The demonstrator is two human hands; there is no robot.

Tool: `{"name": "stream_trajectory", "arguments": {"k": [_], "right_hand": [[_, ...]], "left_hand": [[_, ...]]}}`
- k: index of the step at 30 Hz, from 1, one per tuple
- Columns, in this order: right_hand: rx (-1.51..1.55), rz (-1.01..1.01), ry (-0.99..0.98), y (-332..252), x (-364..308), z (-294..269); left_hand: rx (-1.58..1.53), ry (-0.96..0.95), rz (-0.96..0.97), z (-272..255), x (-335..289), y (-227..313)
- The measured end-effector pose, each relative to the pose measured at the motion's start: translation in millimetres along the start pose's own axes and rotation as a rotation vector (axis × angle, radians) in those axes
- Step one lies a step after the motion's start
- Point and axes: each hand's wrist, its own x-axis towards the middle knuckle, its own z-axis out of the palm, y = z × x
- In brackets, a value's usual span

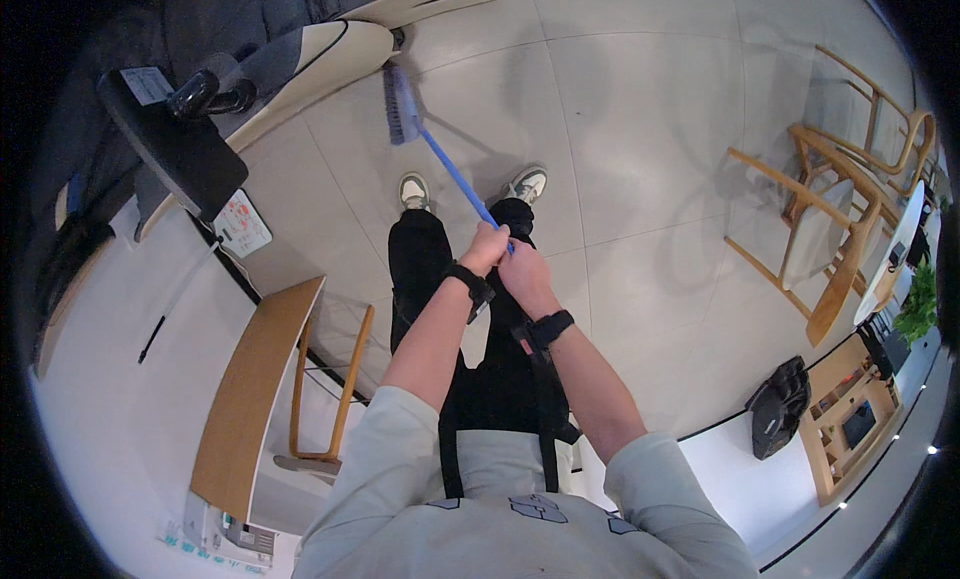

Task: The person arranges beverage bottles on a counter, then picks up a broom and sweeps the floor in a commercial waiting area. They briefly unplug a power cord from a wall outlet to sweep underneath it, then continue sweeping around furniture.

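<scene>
A blue broom (447, 163) slants away from me over the tiled floor, its bristled head near the base of the dark furniture at the upper left. My left hand (485, 249) is wrapped round the handle. Just beside it, my right hand (526, 277) grips the same handle close to its near end. Both wrists wear black bands. The fingers of the two hands almost touch, and part of the handle is hidden between them.
Dark upholstered furniture with a pale base (330, 67) stands at the upper left, a black screen-like panel (180, 144) by it. Wooden chairs (830, 219) and a white round table (893, 254) are at the right. A wooden desk (255, 399) and chair (335, 389) stand lower left.
</scene>
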Motion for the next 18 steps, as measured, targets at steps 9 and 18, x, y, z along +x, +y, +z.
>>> {"name": "stream_trajectory", "arguments": {"k": [9, 18], "right_hand": [[0.093, 0.156, 0.091, 81, -43, -74], [0.083, 0.190, 0.222, 152, -79, -151]], "left_hand": [[0.265, -0.056, 0.074, 137, -13, -18], [0.077, -0.313, 0.013, 248, -66, 16]]}}
